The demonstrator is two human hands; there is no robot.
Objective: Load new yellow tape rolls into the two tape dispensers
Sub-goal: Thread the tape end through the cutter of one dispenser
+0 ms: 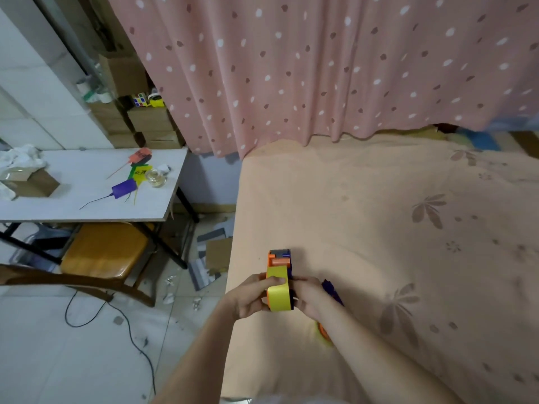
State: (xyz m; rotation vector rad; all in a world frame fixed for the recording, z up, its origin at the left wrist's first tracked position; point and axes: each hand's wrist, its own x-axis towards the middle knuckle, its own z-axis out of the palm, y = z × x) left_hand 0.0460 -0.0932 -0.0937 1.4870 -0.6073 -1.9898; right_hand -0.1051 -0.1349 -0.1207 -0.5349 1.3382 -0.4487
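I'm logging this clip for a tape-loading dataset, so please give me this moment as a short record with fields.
setting: bed with peach floral cover, pink dotted curtain behind
left hand: grips the yellow tape roll, thumb across its top
right hand: holds the dispenser's other side
tape dispenser: orange and blue, yellow roll sitting in it
second dispenser: blue part showing behind the right hand, mostly hidden
orange object: on the bed, under the right forearm, unclear
side table: white, holds a purple device and a clear tape roll
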